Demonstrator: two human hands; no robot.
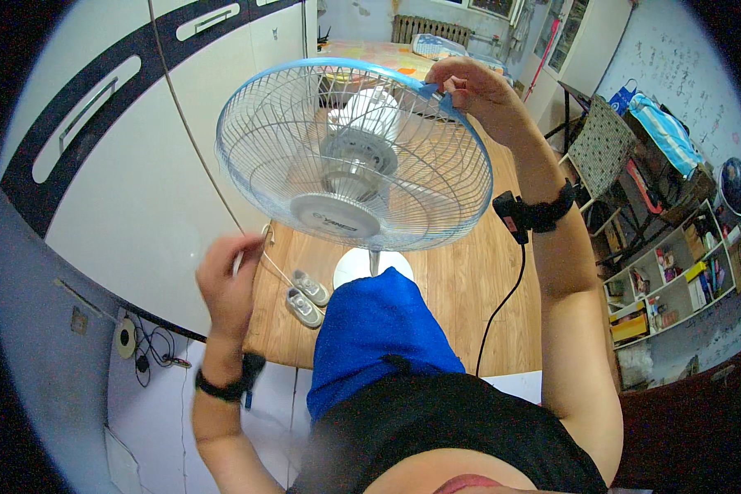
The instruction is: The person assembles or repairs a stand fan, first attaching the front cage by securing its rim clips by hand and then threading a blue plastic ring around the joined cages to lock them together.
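A standing fan with a wire guard [247, 156] rises before me, its face tilted upward. The guard has a light blue rim, a grey-white hub disc [335, 216] and a white motor housing behind it. At the far right of the rim, my right hand [477, 92] is closed on the fan guard beside a blue clip [446, 102]. My left hand [226, 276] is raised left of the fan, apart from the guard, with fingers bent together. A small white piece shows between those fingers, too blurred to name. Below the guard are the fan's pole and round white base [352, 265].
White cabinet doors [140, 206] stand close on the left. Grey shoes [305, 303] lie on the wooden floor [502, 329] near the base. To the right are a patterned folding chair [601, 140] and a filled shelf [675, 288]. A black cable [506, 305] hangs from my right wrist strap.
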